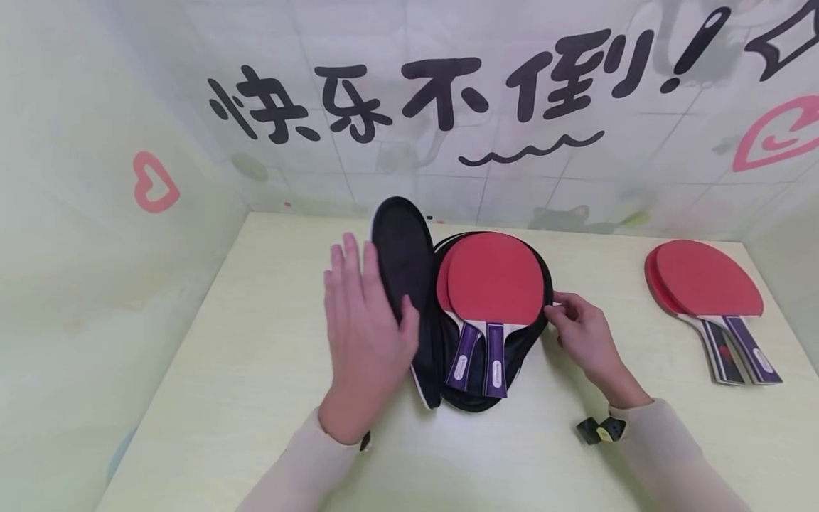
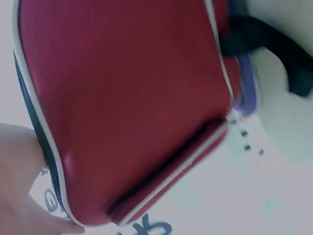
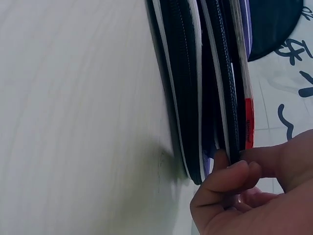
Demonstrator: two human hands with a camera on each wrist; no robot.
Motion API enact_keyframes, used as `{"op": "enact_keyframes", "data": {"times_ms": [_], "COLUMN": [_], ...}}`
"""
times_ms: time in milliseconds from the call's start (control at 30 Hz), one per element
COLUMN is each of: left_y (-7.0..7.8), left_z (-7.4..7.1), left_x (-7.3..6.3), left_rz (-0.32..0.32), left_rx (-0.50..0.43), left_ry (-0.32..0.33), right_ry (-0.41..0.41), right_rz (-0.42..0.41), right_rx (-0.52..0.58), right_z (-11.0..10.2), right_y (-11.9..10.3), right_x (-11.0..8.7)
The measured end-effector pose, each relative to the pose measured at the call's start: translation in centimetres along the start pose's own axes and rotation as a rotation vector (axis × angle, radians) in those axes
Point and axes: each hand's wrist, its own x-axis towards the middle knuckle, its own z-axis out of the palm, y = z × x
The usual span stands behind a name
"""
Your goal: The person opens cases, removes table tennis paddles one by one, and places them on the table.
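Observation:
A black-lined paddle case lies unzipped on the table, its raised cover [image 1: 404, 249] tilted up on the left. Two red table tennis paddles [image 1: 495, 277] with purple handles rest, overlapping, in the case's other half [image 1: 473, 405]. My left hand [image 1: 367, 334] is flat against the cover's outer side, fingers straight, the thumb over its edge. That outer side [image 2: 127, 98] looks red with white piping in the left wrist view. With thumb and fingers, my right hand [image 1: 585, 338] pinches the zippered rim [image 3: 227, 98] at the case's right side.
Two more red paddles [image 1: 710, 277] lie stacked at the table's right. A printed wall covering [image 1: 441, 192] stands behind the pale table [image 1: 256, 355], with side walls left and right. A black strap [image 2: 264, 34] hangs beside the case in the left wrist view.

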Motion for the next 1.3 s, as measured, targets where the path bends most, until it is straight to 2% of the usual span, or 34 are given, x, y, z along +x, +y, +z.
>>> {"op": "enact_keyframes", "data": {"times_ms": [167,267,467,633,700,800,933,1067,1200,1300], "left_y": [-2.5,-4.1,-6.5,-7.8,-8.1,-8.1,-7.6,-6.6,-5.7,-5.3], "left_z": [-1.0,-1.3,-0.8,-0.1,0.3,0.9,1.7,2.8,3.9,4.7], "left_x": [0.0,-0.1,-0.1,-0.4,-0.5,-0.6,-0.5,-0.7,-1.0,-1.3], "left_rz": [-0.194,-0.264,-0.316,-0.330,-0.322,-0.273,-0.148,-0.026,0.034,0.051], "left_rx": [0.061,0.106,0.164,0.139,0.120,0.101,0.088,0.033,-0.043,-0.086], "left_ry": [-0.207,-0.312,-0.455,-0.583,-0.617,-0.621,-0.569,-0.549,-0.622,-0.702], "right_ry": [-0.009,-0.008,0.001,-0.005,-0.009,-0.015,-0.029,0.001,0.020,-0.015], "right_rz": [-0.015,-0.035,-0.042,-0.027,-0.014,0.010,0.029,-0.018,-0.090,-0.122], "right_rx": [-0.031,-0.062,-0.091,-0.089,-0.087,-0.085,-0.082,-0.113,-0.149,-0.160], "right_z": [-0.1,0.0,0.0,0.2,0.3,0.4,0.5,0.9,2.0,3.2], "right_y": [0.2,0.4,0.4,0.2,0.1,0.0,-0.2,-0.8,-1.7,-2.3], "right_x": [-0.1,-0.1,-0.2,-0.2,-0.3,-0.4,-0.9,-2.0,-3.7,-5.4]}}
